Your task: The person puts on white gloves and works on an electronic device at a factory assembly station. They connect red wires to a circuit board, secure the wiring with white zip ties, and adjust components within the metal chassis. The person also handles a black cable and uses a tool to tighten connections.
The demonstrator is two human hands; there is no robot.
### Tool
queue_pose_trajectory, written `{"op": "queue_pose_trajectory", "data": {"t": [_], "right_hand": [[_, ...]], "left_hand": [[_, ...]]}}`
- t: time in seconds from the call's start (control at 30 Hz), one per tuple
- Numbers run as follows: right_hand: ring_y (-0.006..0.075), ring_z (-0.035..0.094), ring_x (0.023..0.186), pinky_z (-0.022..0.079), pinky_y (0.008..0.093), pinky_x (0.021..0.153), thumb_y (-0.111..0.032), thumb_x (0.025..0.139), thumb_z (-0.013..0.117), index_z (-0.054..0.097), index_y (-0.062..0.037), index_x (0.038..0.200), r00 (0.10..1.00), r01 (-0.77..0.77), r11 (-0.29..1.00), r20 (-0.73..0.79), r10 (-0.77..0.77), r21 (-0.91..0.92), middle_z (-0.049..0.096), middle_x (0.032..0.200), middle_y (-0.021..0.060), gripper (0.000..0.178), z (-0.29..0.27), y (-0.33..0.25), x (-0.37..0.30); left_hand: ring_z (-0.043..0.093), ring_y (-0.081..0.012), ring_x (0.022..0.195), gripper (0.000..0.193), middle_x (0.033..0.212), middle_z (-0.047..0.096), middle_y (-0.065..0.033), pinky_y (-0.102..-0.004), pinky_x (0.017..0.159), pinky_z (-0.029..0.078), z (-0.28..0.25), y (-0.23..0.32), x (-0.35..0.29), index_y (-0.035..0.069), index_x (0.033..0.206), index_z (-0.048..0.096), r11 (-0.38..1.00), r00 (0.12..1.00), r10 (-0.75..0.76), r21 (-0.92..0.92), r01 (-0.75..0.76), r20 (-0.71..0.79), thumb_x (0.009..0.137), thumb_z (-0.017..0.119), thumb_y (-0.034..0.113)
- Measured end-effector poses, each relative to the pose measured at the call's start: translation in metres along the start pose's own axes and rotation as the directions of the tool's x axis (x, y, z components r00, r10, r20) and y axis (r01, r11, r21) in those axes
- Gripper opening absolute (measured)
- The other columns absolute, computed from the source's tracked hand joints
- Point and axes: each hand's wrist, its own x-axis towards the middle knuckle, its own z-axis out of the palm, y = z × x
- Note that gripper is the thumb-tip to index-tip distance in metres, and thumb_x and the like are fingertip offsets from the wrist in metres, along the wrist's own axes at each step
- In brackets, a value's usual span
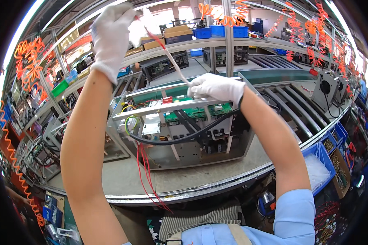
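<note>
Head view, the one I have on my feed: one left hand (112, 38), white-gloved, raised high at the upper left, fingers closed, gripping the upper end of a lead. One lead (173, 62), red toward the top and white along its lower length, slanting down from left to right between the two hands, above the back of an open chassis. One right hand (218, 87), white-gloved, lower and nearer the middle, fingers and thumb pinched together on the white lower end; I see no gap between them. One chassis (188, 157), grey metal, top open, standing on the desk (184, 179). Inside it I list one green circuit board (200, 114), lying behind the front rail. Across its front, one thick black cable (171, 142), sagging in a curve. At its left end, one yellow-green wire (127, 124), looped. Several red wires (146, 168), hanging down from the chassis over the desk and past its near edge. To the right I count metal rollers (290, 112) in a row and one blue bin (326, 181) holding clear plastic. Upper left, orange coiled hoses (28, 61), suspended in a tangle.
</note>
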Motion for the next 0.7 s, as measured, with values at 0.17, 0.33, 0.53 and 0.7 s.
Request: {"op": "queue_pose_trajectory", "data": {"t": [0.17, 0.33, 0.53, 0.7], "right_hand": [[0.0114, 0.054, 0.071, 0.044, 0.0235, 0.066, -0.026, 0.096, 0.056, 0.068, 0.0002, 0.111, 0.974, -0.165, 0.946, -0.104, 0.201, 0.279, 0.066, 0.088, 0.0052, 0.032, -0.044, 0.035, -0.061], [0.018, 0.061, 0.097, 0.046, 0.0307, 0.089, -0.04, 0.089, 0.066, 0.064, 0.0004, 0.116, 0.977, -0.209, 0.977, -0.046, 0.207, -0.042, 0.068, 0.104, 0.0107, 0.048, -0.007, -0.005, -0.042], [0.0153, 0.061, 0.096, 0.047, 0.0294, 0.086, -0.031, 0.074, 0.079, 0.061, 0.0025, 0.114, 0.988, -0.141, 0.937, 0.01, 0.152, -0.32, 0.067, 0.103, 0.0108, 0.056, 0.002, -0.024, -0.065], [0.0216, 0.059, 0.075, 0.045, 0.0339, 0.07, -0.047, 0.088, 0.064, 0.068, -0.0054, 0.098, 0.989, -0.15, 0.93, -0.06, 0.138, -0.335, 0.065, 0.079, 0.0106, 0.043, 0.002, -0.008, -0.049]], "left_hand": [[0.062, -0.0106, 0.068, 0.012, 0.078, 0.07, -0.0056, -0.027, 0.066, 0.05, -0.034, -0.076, -0.052, 0.002, 0.091, 0.069, 0.965, 0.924, -0.14, 0.26, 0.046, 0.357, 0.083, 0.067, 0.011], [0.059, -0.0067, 0.07, 0.007, 0.075, 0.067, -0.0034, -0.0228, 0.066, 0.047, -0.109, -0.118, -0.12, 0.001, 0.088, 0.065, 0.819, 0.695, -0.566, 0.398, 0.413, 0.444, 0.083, 0.067, 0.005], [0.059, -0.0075, 0.073, 0.008, 0.079, 0.067, -0.0031, -0.0244, 0.068, 0.047, -0.118, -0.127, -0.139, -0.001, 0.089, 0.067, 0.822, 0.628, -0.569, 0.374, 0.43, 0.53, 0.085, 0.068, 0.005], [0.065, -0.0233, 0.088, 0.014, 0.092, 0.069, -0.0132, -0.0321, 0.082, 0.049, -0.128, -0.115, -0.121, 0.001, 0.093, 0.068, 0.839, 0.598, -0.516, 0.501, 0.211, 0.614, 0.081, 0.064, 0.005]]}}
